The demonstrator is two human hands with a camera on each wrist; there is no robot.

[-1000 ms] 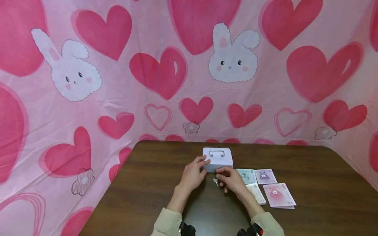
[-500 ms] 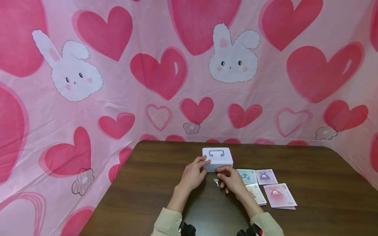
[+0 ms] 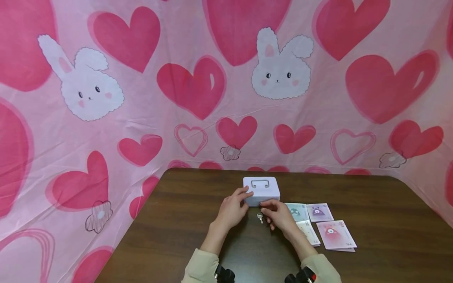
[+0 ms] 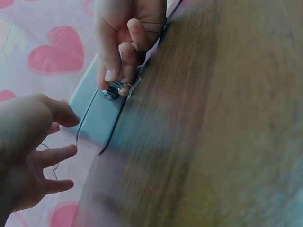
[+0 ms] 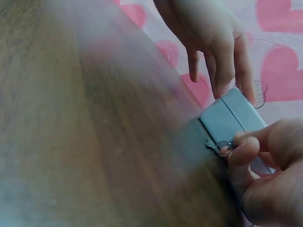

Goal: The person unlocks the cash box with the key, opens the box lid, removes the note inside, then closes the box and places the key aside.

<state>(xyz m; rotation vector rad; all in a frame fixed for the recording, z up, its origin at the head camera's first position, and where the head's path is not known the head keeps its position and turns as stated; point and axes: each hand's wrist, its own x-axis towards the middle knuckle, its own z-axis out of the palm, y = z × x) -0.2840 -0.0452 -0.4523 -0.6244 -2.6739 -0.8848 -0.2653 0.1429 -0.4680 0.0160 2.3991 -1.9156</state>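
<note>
A white cash box (image 3: 270, 192) with a metal carry handle (image 3: 260, 181) on its closed lid stands near the table's far edge. My left hand (image 3: 231, 209) touches the box's left end, its fingers spread and fairly straight in the left wrist view. At the front lock (image 4: 111, 91), the thumb and index finger of my right hand (image 3: 280, 218) pinch a key, mostly hidden by the fingertips. From that key's ring (image 5: 225, 147) hangs a second small silver key (image 3: 260, 218), over the tabletop before the box.
Right of the box, play banknotes lie on the brown table (image 3: 170, 236): green (image 3: 296, 211), purple (image 3: 319, 212), yellowish (image 3: 310, 234) and pink (image 3: 334, 232). My right forearm is close to the yellowish one. A pink heart-print cloth (image 3: 191, 90) hangs behind.
Both hands keep their places at the box and lock. The hanging key has shifted slightly in the view. The whole head view has drifted a little.
</note>
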